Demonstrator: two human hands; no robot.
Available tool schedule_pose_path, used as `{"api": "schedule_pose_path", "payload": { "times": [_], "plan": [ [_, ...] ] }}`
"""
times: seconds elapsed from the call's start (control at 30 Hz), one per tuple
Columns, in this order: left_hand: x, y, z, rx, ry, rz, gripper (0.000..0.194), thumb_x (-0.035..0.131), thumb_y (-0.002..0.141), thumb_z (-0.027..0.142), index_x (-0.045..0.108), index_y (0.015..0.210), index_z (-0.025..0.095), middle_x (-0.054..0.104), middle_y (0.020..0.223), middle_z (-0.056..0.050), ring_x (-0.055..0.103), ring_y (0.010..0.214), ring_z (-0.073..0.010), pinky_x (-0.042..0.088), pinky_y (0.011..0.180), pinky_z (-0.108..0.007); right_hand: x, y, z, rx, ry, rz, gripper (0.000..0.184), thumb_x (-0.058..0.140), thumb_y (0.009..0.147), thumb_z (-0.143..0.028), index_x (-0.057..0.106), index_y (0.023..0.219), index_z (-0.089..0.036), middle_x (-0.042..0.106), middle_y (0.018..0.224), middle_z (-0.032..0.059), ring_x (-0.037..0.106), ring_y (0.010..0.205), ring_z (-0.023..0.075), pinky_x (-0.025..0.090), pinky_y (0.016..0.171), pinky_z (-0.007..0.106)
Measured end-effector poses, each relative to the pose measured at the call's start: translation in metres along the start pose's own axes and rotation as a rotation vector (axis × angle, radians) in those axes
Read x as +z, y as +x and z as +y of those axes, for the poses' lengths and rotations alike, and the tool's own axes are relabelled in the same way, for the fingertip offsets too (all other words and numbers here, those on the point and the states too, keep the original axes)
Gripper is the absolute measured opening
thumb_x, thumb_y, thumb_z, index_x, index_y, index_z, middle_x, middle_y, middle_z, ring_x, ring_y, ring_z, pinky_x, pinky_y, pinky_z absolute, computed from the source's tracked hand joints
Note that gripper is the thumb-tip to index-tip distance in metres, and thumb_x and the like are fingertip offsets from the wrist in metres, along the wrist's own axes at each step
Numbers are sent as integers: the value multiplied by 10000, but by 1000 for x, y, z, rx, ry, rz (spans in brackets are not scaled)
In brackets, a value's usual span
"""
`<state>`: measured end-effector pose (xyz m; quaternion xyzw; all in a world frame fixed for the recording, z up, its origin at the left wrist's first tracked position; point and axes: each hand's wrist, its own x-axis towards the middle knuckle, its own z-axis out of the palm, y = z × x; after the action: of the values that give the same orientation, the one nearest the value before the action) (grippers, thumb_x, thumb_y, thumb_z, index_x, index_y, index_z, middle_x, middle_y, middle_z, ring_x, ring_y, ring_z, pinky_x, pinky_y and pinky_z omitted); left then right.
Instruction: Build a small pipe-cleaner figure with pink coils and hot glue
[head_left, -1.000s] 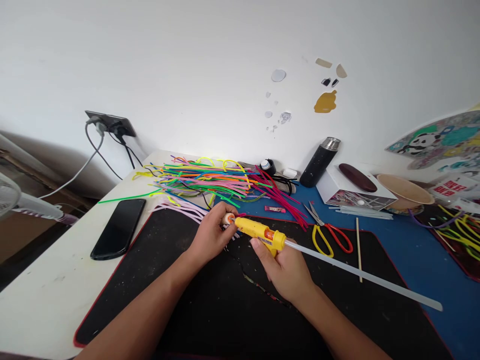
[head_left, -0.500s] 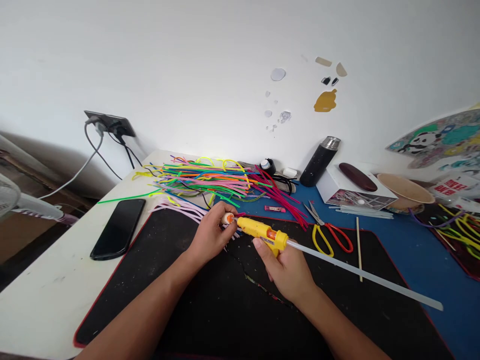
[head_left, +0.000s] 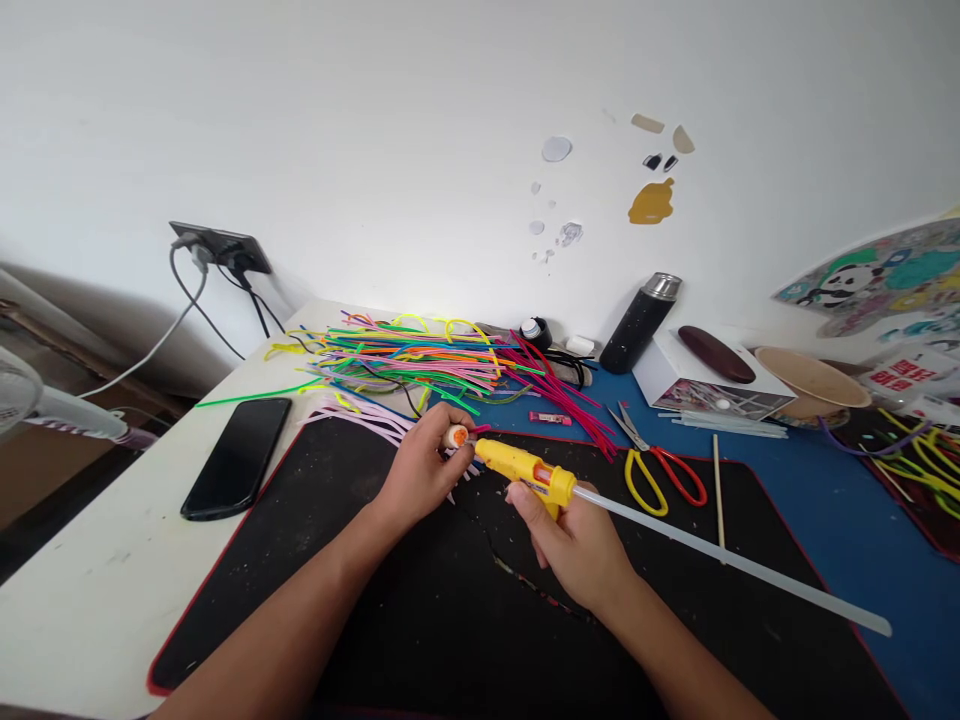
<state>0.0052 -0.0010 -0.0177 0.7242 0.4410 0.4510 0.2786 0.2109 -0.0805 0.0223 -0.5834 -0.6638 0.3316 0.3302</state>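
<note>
My left hand (head_left: pixel 426 462) pinches a small pale round piece with an orange centre (head_left: pixel 456 437); most of it is hidden by the fingers, so its kind is unclear. My right hand (head_left: pixel 574 540) is wrapped round the handle of a yellow glue gun (head_left: pixel 517 463). The gun's nozzle points left, right up against the pale piece; whether the two touch cannot be told. Out of the gun's back runs a long translucent glue stick (head_left: pixel 735 562), slanting down to the right. Beneath both hands lies a black mat (head_left: pixel 442 620) with a red edge.
Colourful pipe cleaners (head_left: pixel 420 360) lie heaped behind the hands. Scissors (head_left: pixel 649 465) and a thin wooden stick (head_left: pixel 718 490) lie to the right. A phone (head_left: pixel 236 458) is at left. A black flask (head_left: pixel 641 325), a white box (head_left: pixel 705 375) and a bowl (head_left: pixel 810 378) stand along the wall.
The glue gun has shifted slightly to the right, and its stick's far end has dipped a little. My left hand stays in place with the pale piece.
</note>
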Motion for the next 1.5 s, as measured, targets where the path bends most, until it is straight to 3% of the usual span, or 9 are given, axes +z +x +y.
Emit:
{"api": "schedule_pose_path", "payload": {
  "times": [0.4, 0.93, 1.5],
  "plan": [
    [1, 0, -1, 21, -7, -4, 173, 590, 865, 132, 616, 998, 239, 667, 921, -1, 620, 821, -185, 480, 739, -289, 2, 2, -4, -46, -42, 2, 602, 408, 1077, -670, 658, 746, -234, 497, 428, -22, 576, 444, 183, 423, 469, 265],
    [1, -1, -1, 30, -1, 5, 204, 591, 842, 105, 617, 995, 237, 671, 924, 7, 623, 828, -180, 471, 743, -277, 2, 1, -3, -37, -55, 0, 585, 420, 1080, -670, 691, 791, -239, 488, 417, -27, 573, 433, 185, 414, 500, 280],
    [0, -1, 0, 21, 4, 7, 108, 590, 919, 181, 634, 1000, 237, 681, 923, -5, 637, 834, -187, 481, 737, -288, 0, 5, -5, -27, -56, 6, 590, 422, 1085, -639, 649, 720, -235, 461, 393, -31, 540, 420, 170, 382, 482, 273]
  ]
}}
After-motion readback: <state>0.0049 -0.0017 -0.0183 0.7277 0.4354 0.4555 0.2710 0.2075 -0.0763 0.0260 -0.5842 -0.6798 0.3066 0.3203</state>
